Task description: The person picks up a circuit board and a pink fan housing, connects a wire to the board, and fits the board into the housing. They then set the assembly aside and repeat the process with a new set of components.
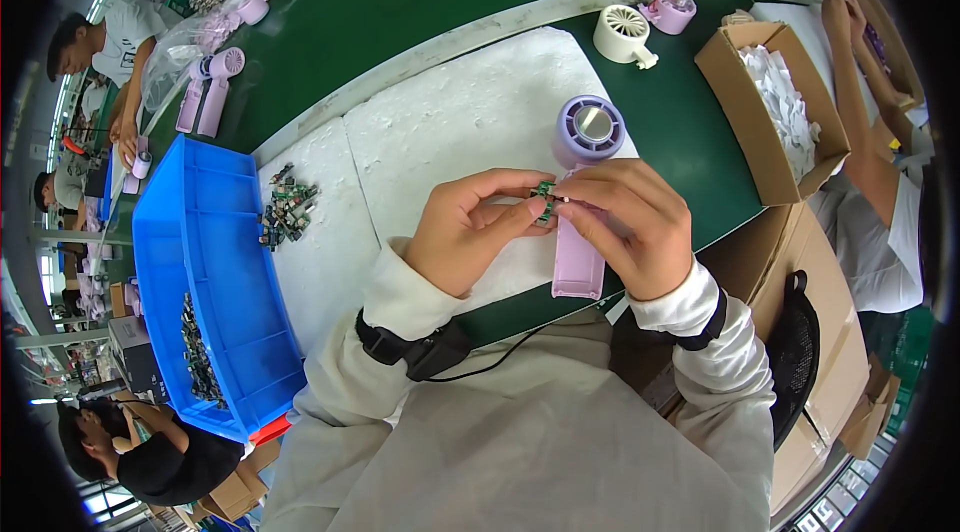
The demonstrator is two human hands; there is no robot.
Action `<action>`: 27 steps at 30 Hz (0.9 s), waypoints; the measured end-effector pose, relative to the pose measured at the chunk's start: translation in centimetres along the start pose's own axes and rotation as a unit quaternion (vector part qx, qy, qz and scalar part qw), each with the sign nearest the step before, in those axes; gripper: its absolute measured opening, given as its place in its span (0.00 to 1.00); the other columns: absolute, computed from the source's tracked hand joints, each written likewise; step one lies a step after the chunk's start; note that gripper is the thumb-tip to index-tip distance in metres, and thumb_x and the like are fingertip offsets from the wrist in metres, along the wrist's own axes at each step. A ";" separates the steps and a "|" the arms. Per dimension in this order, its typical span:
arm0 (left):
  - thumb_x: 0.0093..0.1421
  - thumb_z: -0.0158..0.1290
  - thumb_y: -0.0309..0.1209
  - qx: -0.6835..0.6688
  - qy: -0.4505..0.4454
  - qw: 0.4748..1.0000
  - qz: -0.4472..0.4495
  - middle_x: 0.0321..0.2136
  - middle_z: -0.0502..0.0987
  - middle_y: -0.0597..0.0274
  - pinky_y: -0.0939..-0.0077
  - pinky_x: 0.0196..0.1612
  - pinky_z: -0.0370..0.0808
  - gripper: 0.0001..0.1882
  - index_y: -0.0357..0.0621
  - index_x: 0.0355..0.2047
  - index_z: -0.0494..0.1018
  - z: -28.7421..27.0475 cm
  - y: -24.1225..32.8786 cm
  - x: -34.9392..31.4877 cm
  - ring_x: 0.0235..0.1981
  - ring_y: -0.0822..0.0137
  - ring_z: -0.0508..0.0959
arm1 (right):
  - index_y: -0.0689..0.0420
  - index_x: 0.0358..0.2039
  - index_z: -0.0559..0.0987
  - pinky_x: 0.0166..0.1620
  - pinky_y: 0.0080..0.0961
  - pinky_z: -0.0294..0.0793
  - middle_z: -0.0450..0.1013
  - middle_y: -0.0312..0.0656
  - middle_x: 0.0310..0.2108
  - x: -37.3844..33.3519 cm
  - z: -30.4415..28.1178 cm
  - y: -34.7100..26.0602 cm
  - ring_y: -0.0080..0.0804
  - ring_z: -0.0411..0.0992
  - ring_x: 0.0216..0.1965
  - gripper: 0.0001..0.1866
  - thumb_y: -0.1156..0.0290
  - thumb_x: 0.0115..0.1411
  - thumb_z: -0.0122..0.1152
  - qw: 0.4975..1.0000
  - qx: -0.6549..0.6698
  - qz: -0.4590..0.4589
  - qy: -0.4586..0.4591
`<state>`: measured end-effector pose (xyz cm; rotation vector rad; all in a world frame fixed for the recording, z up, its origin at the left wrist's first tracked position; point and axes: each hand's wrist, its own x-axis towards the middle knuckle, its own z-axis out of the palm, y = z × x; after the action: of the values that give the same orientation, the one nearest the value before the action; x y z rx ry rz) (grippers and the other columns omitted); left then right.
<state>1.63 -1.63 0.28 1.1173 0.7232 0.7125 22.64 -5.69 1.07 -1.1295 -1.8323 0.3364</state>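
A bin stands at frame left, with circuit boards right of it on a sheet. Right of centre lies a fan head; upper right, a carton.

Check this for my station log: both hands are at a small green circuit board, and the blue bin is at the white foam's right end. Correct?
No: in the head view, the blue bin is at the white foam's left end. The left hand and right hand are at a small green circuit board, as stated.

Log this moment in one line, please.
left hand: pinching green circuit board | right hand: at the board, grip unclear | under right hand: pink casing | far left: blue bin
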 end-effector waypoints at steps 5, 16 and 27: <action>0.68 0.54 0.20 -0.027 0.003 1.000 -0.001 0.51 0.78 0.50 0.62 0.57 0.82 0.16 0.28 0.55 0.72 0.1 -0.2 0.4 0.51 0.61 0.80 | 0.62 0.38 0.84 0.43 0.30 0.77 0.81 0.43 0.36 -0.2 0.2 -0.1 0.41 0.78 0.37 0.11 0.79 0.52 0.72 0.992 0.057 0.105 0.033; 0.68 0.52 0.19 0.028 0.015 0.998 0.060 0.48 0.80 0.53 0.70 0.53 0.82 0.14 0.30 0.54 0.75 0.1 -0.7 -0.2 0.48 0.65 0.82 | 0.62 0.40 0.84 0.41 0.28 0.77 0.81 0.44 0.38 -0.4 0.0 -0.3 0.36 0.77 0.35 0.11 0.84 0.55 0.67 0.999 -0.032 0.041 -0.005; 0.67 0.52 0.18 0.152 0.004 0.980 0.125 0.45 0.80 0.54 0.76 0.50 0.80 0.14 0.35 0.52 0.78 0.1 -0.3 0.0 0.46 0.67 0.82 | 0.63 0.38 0.80 0.35 0.20 0.72 0.79 0.40 0.34 -0.4 -0.2 -0.6 0.22 0.70 0.29 0.09 0.84 0.57 0.68 0.988 0.070 0.139 -0.008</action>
<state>1.80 -1.75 0.00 1.5049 0.7220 0.8363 22.50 -6.37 1.32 -1.2870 -1.6374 0.6276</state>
